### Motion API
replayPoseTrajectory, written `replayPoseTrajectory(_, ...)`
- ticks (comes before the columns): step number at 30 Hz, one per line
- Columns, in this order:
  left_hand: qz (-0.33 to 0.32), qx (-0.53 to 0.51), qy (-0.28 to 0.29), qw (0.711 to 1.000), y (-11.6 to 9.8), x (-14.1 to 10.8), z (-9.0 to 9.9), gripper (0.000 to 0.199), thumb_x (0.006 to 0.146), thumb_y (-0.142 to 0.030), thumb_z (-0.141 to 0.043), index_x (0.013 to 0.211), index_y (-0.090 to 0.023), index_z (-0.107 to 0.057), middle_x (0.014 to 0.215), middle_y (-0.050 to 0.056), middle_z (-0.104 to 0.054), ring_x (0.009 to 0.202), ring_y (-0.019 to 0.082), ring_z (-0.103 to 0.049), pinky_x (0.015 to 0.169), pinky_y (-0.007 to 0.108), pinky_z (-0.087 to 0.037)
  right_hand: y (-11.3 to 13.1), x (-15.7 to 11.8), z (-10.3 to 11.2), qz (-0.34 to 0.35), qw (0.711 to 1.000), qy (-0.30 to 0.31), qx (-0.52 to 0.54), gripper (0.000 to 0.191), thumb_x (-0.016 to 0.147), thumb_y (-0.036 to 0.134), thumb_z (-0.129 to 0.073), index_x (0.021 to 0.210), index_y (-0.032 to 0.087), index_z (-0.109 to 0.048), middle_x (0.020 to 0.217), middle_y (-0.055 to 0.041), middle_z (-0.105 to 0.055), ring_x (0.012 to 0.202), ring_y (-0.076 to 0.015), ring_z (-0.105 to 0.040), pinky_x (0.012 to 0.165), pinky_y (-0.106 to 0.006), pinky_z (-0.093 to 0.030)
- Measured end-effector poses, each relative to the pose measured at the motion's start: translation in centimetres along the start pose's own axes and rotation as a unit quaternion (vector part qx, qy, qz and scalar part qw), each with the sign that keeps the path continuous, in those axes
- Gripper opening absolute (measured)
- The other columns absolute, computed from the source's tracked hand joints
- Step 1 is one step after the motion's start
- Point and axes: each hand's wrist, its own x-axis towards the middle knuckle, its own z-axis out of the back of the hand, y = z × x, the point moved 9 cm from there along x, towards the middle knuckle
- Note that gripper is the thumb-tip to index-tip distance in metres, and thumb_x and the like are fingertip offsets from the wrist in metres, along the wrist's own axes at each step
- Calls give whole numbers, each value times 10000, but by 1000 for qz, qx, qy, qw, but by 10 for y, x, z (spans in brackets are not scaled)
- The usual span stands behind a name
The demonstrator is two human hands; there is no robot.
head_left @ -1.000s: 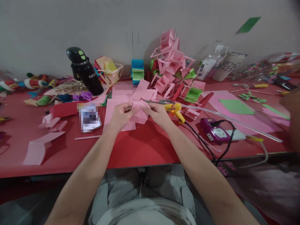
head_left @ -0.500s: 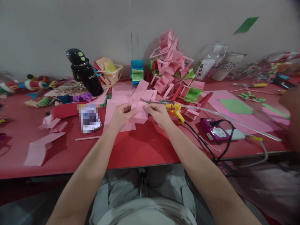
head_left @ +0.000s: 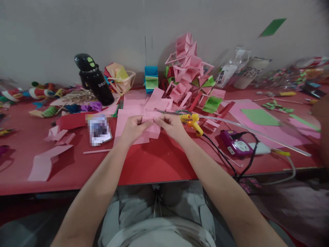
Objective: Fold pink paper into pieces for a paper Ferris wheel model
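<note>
A small piece of pink paper (head_left: 153, 130) is pinched between my two hands, over larger pink sheets (head_left: 122, 120) on the red table. My left hand (head_left: 134, 128) grips its left side between thumb and fingers. On the other side my right hand (head_left: 171, 125) pinches it, the two thumbs close together near the top edge. Just right of my right hand lies a yellow glue gun (head_left: 192, 122) with a long clear stick in its back. Behind the hands stand folded pink paper shapes (head_left: 187, 68), stacked and leaning on the wall.
A black bottle (head_left: 96, 80) and a phone (head_left: 99, 130) are to the left. A purple power strip (head_left: 236, 144) with black cords lies at right. Green paper (head_left: 260, 117) rests on pink sheets. Part of a person's arm (head_left: 320, 120) shows at the right edge.
My thumbs have come closer together on the pink paper, and its upper part now looks folded or tilted down. The whole view has shifted slightly.
</note>
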Motion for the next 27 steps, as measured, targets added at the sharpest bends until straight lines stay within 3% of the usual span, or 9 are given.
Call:
replayPoseTrajectory(10, -4, 55, -11, 998, 5, 3, 6, 614, 741, -562, -774, 536, -198, -324, 547, -63, -250, 515, 75, -234, 471, 243, -166, 0, 1, 10, 8, 999, -44, 15, 483, 790, 579, -726, 586, 197, -510, 542, 25, -518, 523, -98, -437, 532, -271, -359)
replayPoseTrajectory(16, 10, 54, -6, 998, 6, 2, 7, 661, 705, -604, -783, 531, -209, -281, 562, -62, -209, 513, 74, -196, 465, 251, -123, -4, 1, 3, -9, 999, -12, 31, 441, 768, 581, -746, 652, 185, -591, 599, 15, -541, 571, -110, -467, 553, -274, -373)
replayPoseTrajectory(23, 8, 24, 41, 999, 4, 2, -1, 585, 785, -580, -721, 559, -197, -340, 586, -52, -249, 527, 77, -222, 470, 241, -154, -1, 1, 11, 14, 998, -52, -16, 515, 789, 616, -706, 580, 198, -490, 558, 33, -447, 549, -98, -368, 531, -273, -311)
replayPoseTrajectory(27, 5, 34, 36, 999, 3, 1, 1, 611, 776, -572, -728, 549, -202, -299, 583, -55, -216, 525, 74, -201, 465, 240, -138, -2, 0, 3, -13, 999, -6, 29, 467, 783, 613, -711, 643, 194, -560, 615, 17, -507, 597, -117, -439, 573, -278, -365)
